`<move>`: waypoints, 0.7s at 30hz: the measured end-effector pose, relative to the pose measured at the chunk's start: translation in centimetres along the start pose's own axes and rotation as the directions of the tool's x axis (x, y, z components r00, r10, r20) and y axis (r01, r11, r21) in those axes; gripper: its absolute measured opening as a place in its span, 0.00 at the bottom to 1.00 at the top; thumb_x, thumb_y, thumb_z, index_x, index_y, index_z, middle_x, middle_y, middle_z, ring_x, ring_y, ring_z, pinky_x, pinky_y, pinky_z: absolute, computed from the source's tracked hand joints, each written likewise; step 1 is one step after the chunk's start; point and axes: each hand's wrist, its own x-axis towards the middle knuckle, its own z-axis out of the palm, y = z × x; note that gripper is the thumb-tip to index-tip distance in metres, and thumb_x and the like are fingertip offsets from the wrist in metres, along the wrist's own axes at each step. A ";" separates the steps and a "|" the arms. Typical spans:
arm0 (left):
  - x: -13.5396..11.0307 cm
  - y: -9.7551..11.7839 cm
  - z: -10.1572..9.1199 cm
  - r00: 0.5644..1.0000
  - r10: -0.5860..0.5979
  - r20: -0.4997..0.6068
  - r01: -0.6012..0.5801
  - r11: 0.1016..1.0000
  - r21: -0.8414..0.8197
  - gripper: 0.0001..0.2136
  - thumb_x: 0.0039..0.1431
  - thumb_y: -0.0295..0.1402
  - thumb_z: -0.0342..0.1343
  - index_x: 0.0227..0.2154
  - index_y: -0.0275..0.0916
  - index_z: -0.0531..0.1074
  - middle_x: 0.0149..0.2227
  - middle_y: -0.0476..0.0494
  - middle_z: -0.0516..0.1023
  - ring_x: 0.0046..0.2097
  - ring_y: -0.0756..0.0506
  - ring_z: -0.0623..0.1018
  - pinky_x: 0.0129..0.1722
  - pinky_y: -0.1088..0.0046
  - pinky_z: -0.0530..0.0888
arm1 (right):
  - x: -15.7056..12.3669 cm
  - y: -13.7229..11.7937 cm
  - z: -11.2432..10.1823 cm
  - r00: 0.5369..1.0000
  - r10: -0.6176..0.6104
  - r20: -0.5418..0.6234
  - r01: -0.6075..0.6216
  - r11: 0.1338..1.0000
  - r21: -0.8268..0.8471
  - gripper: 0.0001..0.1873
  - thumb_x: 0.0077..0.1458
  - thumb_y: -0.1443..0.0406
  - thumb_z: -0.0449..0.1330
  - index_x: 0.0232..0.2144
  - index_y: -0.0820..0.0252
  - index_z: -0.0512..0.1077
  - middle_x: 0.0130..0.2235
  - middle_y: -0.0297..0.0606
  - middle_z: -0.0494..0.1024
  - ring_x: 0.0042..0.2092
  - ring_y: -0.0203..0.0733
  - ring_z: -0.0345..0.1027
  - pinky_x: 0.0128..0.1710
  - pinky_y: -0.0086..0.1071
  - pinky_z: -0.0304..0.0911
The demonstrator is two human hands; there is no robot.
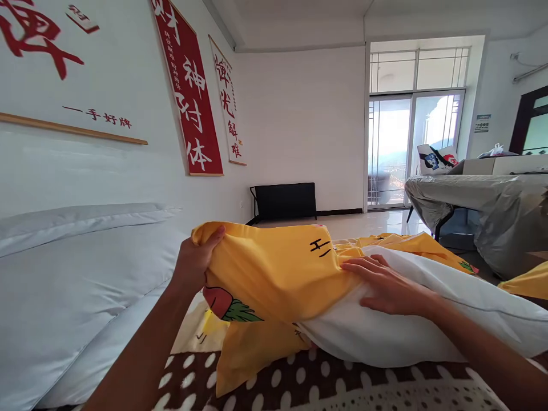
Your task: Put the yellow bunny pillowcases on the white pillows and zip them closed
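A yellow pillowcase (274, 262) with a carrot print is partly drawn over one end of a white pillow (385, 337). My left hand (194, 262) is closed around the pillowcase's upper left corner and lifts it off the bed. At the boundary between yellow cloth and white pillow, my right hand (385, 285) lies with its fingers stretched out, fingertips touching the pillowcase. The other end of the pillow sticks out bare to the right. A loose yellow flap hangs below the raised part, onto the bed.
Underneath is a brown blanket with white dots (274, 379). White pillows (85, 285) lean against the left wall. More yellow fabric (406, 245) lies behind the pillow. A plastic-covered table (479, 188) stands at the right, and a black folded panel (285, 200) by the far wall.
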 end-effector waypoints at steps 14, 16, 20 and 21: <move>-1.8 12.6 5.9 0.668 0.744 0.016 -0.727 0.647 0.230 0.15 0.49 0.38 0.60 0.19 0.32 0.64 0.20 0.55 0.56 0.24 0.57 0.56 0.21 0.79 0.54 | 5.5 5.4 0.4 0.763 0.235 -0.603 -0.291 0.957 0.005 0.11 0.48 0.67 0.50 0.33 0.58 0.71 0.31 0.39 0.74 0.34 0.43 0.64 0.34 0.32 0.55; -1.7 13.7 6.0 0.614 0.789 0.001 -0.758 0.590 0.276 0.16 0.50 0.37 0.59 0.17 0.34 0.60 0.20 0.55 0.52 0.24 0.58 0.54 0.21 0.79 0.52 | 4.7 4.8 -0.2 0.758 0.163 -0.632 -0.144 0.986 0.081 0.11 0.49 0.66 0.49 0.31 0.58 0.70 0.31 0.40 0.73 0.35 0.42 0.63 0.37 0.33 0.56; -0.9 15.1 5.8 0.501 0.864 0.050 -0.779 0.425 0.461 0.19 0.52 0.36 0.57 0.15 0.35 0.54 0.20 0.56 0.49 0.25 0.58 0.52 0.23 0.80 0.51 | 4.6 2.7 -0.9 0.629 0.371 -0.683 -0.050 0.897 0.440 0.05 0.45 0.66 0.50 0.25 0.58 0.66 0.28 0.36 0.69 0.30 0.39 0.61 0.31 0.32 0.57; -0.5 15.2 5.7 0.497 0.865 0.067 -0.762 0.398 0.512 0.20 0.53 0.37 0.56 0.15 0.35 0.53 0.20 0.56 0.48 0.25 0.58 0.51 0.24 0.80 0.51 | 4.9 2.3 -1.3 0.575 0.467 -0.672 -0.049 0.839 0.541 0.05 0.44 0.66 0.50 0.26 0.58 0.66 0.27 0.35 0.68 0.30 0.38 0.61 0.30 0.31 0.57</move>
